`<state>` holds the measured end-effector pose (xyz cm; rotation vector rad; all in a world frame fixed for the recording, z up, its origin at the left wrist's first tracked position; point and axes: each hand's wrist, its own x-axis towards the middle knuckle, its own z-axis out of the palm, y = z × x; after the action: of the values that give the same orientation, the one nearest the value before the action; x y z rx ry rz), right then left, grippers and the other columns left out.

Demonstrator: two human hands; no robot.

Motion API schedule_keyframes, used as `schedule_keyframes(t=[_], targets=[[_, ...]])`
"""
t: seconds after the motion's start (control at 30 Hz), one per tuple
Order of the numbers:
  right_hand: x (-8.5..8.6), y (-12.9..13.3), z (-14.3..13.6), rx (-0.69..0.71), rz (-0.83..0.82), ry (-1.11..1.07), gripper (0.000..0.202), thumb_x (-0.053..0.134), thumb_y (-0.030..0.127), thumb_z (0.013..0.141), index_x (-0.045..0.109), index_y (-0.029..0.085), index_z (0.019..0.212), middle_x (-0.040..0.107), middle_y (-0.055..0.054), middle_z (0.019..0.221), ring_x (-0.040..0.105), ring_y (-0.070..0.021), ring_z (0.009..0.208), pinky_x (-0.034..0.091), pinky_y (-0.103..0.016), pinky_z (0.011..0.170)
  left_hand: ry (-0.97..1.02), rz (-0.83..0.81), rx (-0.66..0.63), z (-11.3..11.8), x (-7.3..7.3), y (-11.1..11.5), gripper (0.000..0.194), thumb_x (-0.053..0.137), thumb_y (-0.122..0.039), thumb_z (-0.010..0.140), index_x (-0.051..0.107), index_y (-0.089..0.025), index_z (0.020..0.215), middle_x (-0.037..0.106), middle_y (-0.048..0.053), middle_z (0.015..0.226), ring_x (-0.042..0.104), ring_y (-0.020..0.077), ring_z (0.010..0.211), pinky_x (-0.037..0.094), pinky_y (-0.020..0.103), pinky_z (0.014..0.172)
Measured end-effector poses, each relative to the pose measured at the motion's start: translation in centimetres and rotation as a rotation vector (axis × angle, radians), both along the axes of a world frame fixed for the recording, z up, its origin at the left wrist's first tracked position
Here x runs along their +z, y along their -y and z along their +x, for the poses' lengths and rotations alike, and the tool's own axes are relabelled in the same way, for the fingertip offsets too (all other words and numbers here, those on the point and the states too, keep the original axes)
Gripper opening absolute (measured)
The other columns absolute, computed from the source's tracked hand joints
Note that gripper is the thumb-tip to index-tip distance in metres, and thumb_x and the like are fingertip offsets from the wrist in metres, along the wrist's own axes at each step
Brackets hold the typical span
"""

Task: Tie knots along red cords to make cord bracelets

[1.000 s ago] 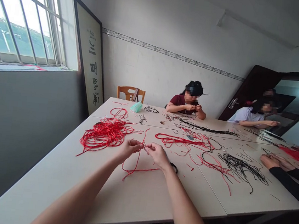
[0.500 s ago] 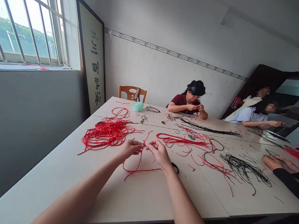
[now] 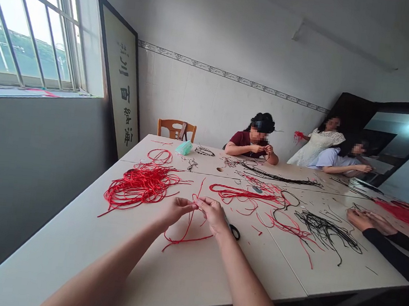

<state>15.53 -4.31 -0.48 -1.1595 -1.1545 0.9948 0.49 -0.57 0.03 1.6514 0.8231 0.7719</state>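
Note:
My left hand [image 3: 175, 210] and my right hand [image 3: 213, 213] meet above the white table [image 3: 191, 278], both pinching one red cord [image 3: 185, 234] between fingertips. The cord hangs from my fingers and loops onto the tabletop below them. A big tangle of red cords [image 3: 140, 185] lies to the left, just beyond my left hand. Black-handled scissors [image 3: 233, 231] rest on the table right beside my right wrist.
More red cords [image 3: 244, 194] and black cords [image 3: 328, 229] are strewn across the middle and right. A person's hands [image 3: 367, 221] in black sleeves rest at the right edge. A seated person [image 3: 255, 141] works at the far side; two others are near the door. A wooden chair [image 3: 176, 128] stands at the back.
My hands stay together on the red cord and have shifted slightly toward me. A person in white has come into view by the door, holding up red cords.

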Motion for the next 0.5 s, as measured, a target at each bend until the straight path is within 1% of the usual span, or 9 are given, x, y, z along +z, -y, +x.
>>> schedule_keyframes(t=[0.1, 0.17, 0.2, 0.27, 0.33, 0.37, 0.43, 0.5], targets=[[0.26, 0.03, 0.44, 0.001, -0.045, -0.112, 0.027, 0.068, 0.039, 0.063, 0.065, 0.015, 0.075, 0.043, 0.004, 0.054, 0.017, -0.0045, 0.044, 0.008, -0.023, 0.043, -0.01, 0.101, 0.072, -0.32, 0.36, -0.37, 0.041, 0.058, -0.054, 0.067, 0.068, -0.016, 0.075, 0.064, 0.003, 0.066, 0.055, 0.0179, 0.067, 0.038, 0.027, 0.062], [0.5, 0.16, 0.73, 0.033, -0.062, -0.186, 0.025, 0.069, 0.036, 0.061, 0.063, 0.015, 0.073, 0.046, 0.004, 0.057, 0.016, -0.004, 0.044, 0.006, -0.023, 0.043, 0.018, 0.167, 0.133, -0.56, 0.52, -0.65, 0.04, 0.055, -0.054, 0.07, 0.068, -0.017, 0.078, 0.067, 0.005, 0.08, 0.058, 0.0211, 0.08, 0.041, 0.029, 0.072], [0.61, 0.25, 0.82, 0.062, -0.072, -0.213, 0.024, 0.069, 0.035, 0.06, 0.063, 0.015, 0.072, 0.046, 0.004, 0.058, 0.016, -0.0038, 0.044, 0.006, -0.023, 0.043, 0.034, 0.186, 0.139, -0.62, 0.54, -0.72, 0.039, 0.053, -0.053, 0.072, 0.068, -0.018, 0.081, 0.068, 0.006, 0.086, 0.058, 0.0219, 0.086, 0.041, 0.03, 0.077], [0.76, 0.43, 0.86, 0.13, -0.097, -0.24, 0.022, 0.069, 0.033, 0.061, 0.063, 0.015, 0.07, 0.046, 0.003, 0.058, 0.017, -0.0038, 0.044, 0.006, -0.023, 0.043, 0.057, 0.167, 0.079, -0.58, 0.44, -0.67, 0.04, 0.052, -0.052, 0.074, 0.067, -0.017, 0.088, 0.067, 0.007, 0.093, 0.057, 0.0219, 0.092, 0.04, 0.032, 0.084], [0.78, 0.56, 0.76, 0.174, -0.108, -0.236, 0.02, 0.068, 0.032, 0.061, 0.063, 0.014, 0.07, 0.045, 0.004, 0.057, 0.018, -0.0038, 0.044, 0.006, -0.023, 0.043, 0.096, 0.072, -0.037, -0.39, 0.28, -0.42, 0.042, 0.052, -0.051, 0.074, 0.066, -0.016, 0.094, 0.065, 0.008, 0.093, 0.056, 0.0205, 0.09, 0.04, 0.032, 0.085], [0.74, 0.6, 0.67, 0.184, -0.109, -0.225, 0.02, 0.067, 0.032, 0.061, 0.064, 0.014, 0.07, 0.044, 0.004, 0.056, 0.017, -0.0038, 0.044, 0.006, -0.023, 0.043, 0.124, 0.006, -0.094, -0.3, 0.22, -0.27, 0.043, 0.053, -0.05, 0.074, 0.065, -0.015, 0.095, 0.065, 0.008, 0.091, 0.056, 0.0194, 0.088, 0.041, 0.032, 0.083], [0.61, 0.62, 0.49, 0.187, -0.107, -0.184, 0.021, 0.067, 0.033, 0.062, 0.064, 0.014, 0.07, 0.043, 0.005, 0.054, 0.017, -0.0037, 0.043, 0.006, -0.023, 0.043, 0.166, -0.115, -0.162, -0.22, 0.19, -0.04, 0.041, 0.057, -0.049, 0.072, 0.064, -0.014, 0.094, 0.063, 0.007, 0.085, 0.056, 0.0164, 0.08, 0.042, 0.03, 0.078], [0.45, 0.61, 0.31, 0.182, -0.108, -0.12, 0.022, 0.067, 0.035, 0.062, 0.064, 0.015, 0.069, 0.044, 0.005, 0.054, 0.018, -0.0035, 0.042, 0.007, -0.023, 0.043, 0.149, -0.16, -0.171, -0.29, 0.26, 0.01, 0.038, 0.061, -0.046, 0.07, 0.064, -0.014, 0.09, 0.06, 0.005, 0.077, 0.053, 0.0128, 0.069, 0.042, 0.028, 0.07]])
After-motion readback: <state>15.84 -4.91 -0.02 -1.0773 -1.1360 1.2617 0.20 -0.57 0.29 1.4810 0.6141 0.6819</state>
